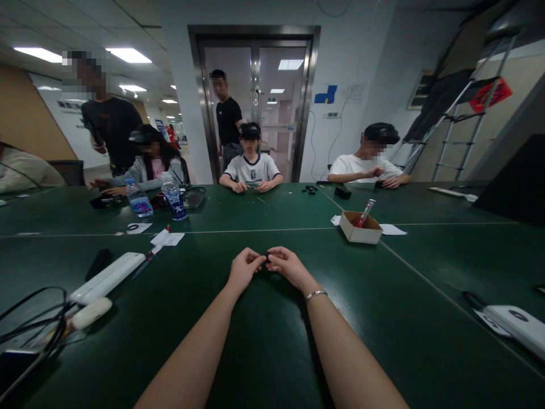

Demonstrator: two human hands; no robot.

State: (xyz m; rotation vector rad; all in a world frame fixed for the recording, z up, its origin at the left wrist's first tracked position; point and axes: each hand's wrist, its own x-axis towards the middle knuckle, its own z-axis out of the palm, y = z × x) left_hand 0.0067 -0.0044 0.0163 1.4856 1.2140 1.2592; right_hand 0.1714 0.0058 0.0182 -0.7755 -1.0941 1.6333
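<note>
Black, the piece [267,257] is showing between the left hand [244,268] and right hand [292,270], left of the box [361,234]; both hands' fingers are apparently pinching it. Its smallness is risking a drop if the pinch is slackening.

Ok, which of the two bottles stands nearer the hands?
The bottle with the deep blue label, on the right of the pair; the other bottle, partly pink-labelled, stands farther left.
</note>
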